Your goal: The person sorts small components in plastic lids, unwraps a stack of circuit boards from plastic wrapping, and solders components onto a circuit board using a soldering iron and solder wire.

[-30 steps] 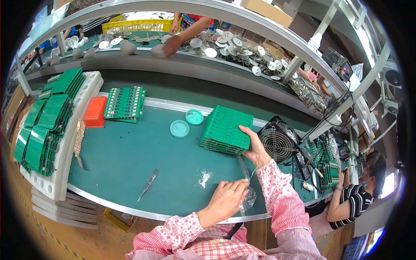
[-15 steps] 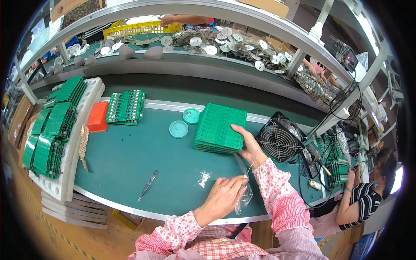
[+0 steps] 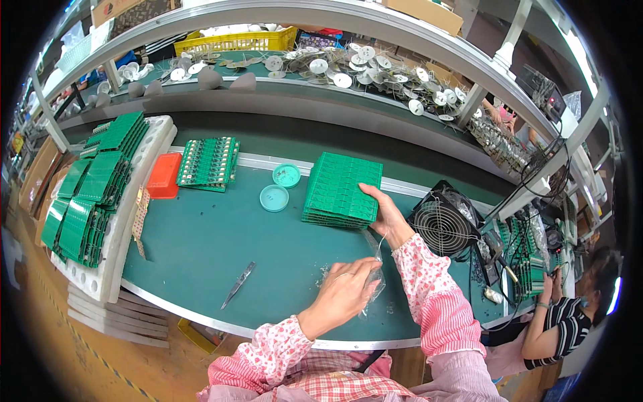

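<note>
Since the earlier frames, little has shifted but the head camera's aim: both hands stay where they were, and the far shelf now shows no reaching arm.

Head view: the right hand [image 3: 387, 218] rests against the near right corner of the stack of green circuit boards [image 3: 341, 189], fingers curled onto its edge, thumb at its side. The left hand [image 3: 343, 295], at about 6 o'clock from the stack, is closed loosely on a clear plastic bag [image 3: 374, 264] that stretches up toward the right wrist.

To do this well, I judge the stack should be squared and gripped along both long edges before lifting, so no board fans out, with the bag mouth held wide.

Open green tabletop [image 3: 201, 248] lies toward 9 o'clock of the hands, broken only by tweezers [image 3: 238, 285]. At 3 o'clock a caged fan [image 3: 443, 228] sits close to the right forearm. Two teal lids [image 3: 280, 187] lie just beside the stack at 9 o'clock. The tabletop's near rim runs just under the left hand.
</note>
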Action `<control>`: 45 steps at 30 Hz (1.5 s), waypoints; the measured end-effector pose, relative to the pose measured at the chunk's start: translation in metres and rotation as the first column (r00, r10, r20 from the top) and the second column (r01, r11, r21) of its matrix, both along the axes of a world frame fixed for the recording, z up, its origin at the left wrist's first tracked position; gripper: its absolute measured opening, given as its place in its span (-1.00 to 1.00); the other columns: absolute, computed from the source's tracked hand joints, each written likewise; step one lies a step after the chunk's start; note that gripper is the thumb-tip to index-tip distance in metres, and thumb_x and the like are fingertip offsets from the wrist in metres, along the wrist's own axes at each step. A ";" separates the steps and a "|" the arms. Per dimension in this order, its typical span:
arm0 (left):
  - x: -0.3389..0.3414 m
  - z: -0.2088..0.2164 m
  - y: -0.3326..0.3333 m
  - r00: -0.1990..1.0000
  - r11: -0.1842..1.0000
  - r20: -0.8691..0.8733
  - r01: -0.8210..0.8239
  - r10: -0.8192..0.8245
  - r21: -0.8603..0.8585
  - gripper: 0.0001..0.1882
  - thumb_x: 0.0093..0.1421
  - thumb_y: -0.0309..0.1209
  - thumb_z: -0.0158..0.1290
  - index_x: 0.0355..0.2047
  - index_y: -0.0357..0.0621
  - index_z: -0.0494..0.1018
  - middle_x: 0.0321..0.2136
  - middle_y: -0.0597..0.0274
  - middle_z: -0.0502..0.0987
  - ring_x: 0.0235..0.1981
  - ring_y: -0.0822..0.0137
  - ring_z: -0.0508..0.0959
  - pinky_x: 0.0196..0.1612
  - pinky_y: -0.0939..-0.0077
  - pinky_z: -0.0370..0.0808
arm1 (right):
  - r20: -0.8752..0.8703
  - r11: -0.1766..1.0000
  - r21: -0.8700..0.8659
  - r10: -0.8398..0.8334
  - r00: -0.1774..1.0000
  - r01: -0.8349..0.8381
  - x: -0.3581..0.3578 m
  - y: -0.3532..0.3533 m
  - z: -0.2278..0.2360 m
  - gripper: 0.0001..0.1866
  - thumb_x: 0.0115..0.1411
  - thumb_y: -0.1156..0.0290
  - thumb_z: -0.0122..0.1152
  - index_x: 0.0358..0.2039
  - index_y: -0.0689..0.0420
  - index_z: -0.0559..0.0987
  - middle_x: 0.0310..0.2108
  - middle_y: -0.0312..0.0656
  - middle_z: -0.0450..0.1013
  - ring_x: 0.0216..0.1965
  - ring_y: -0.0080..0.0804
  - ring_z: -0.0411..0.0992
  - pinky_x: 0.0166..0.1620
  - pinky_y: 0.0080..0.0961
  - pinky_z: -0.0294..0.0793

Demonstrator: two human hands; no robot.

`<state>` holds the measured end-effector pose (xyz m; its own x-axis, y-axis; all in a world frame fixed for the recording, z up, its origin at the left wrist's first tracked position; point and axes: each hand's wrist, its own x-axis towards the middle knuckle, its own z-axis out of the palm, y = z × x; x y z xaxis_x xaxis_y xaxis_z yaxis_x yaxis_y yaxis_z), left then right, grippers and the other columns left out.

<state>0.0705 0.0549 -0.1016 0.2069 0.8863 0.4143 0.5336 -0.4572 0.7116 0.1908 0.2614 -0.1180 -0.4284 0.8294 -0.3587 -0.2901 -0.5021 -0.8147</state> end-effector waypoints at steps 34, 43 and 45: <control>0.015 0.073 -0.027 0.961 0.943 0.070 0.276 -0.267 -0.187 -0.35 0.00 -0.35 0.42 0.12 -0.13 0.47 -0.28 0.12 0.58 -0.36 0.37 0.57 -0.13 0.43 0.50 | -0.373 0.787 0.422 -0.301 0.878 0.449 0.089 -0.235 0.134 -0.77 0.20 0.55 0.35 -0.25 0.11 0.43 -0.42 -0.43 0.41 -0.41 -0.74 0.40 -0.37 -0.74 0.40; 0.096 0.032 -0.082 0.696 0.769 0.648 0.585 -0.310 -0.260 -0.75 0.33 -0.58 0.06 0.00 -0.41 0.51 -0.17 0.21 0.62 -0.16 0.43 0.58 -0.02 0.53 0.49 | 0.129 0.394 0.848 -0.801 0.584 0.353 0.110 -0.337 0.046 -0.70 0.42 0.30 0.04 0.01 0.24 0.47 0.04 -0.10 0.30 0.04 -0.34 0.33 0.09 -0.40 0.35; 0.108 0.022 -0.098 0.731 0.636 0.558 0.654 -0.393 -0.409 -0.69 0.35 -0.60 0.01 0.09 -0.40 0.48 -0.09 0.14 0.61 -0.08 0.42 0.56 0.04 0.50 0.48 | 0.106 0.417 0.752 -0.841 0.531 0.510 0.118 -0.366 0.017 -0.70 0.43 0.28 0.03 -0.02 0.26 0.47 -0.03 -0.12 0.28 -0.01 -0.35 0.33 0.04 -0.44 0.35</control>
<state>0.1789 -0.0427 -0.0798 0.6508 0.7574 0.0522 -0.0472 -0.0282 0.9985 0.3092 -0.1042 -0.1006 0.4387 0.8299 0.3447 0.1409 0.3153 -0.9385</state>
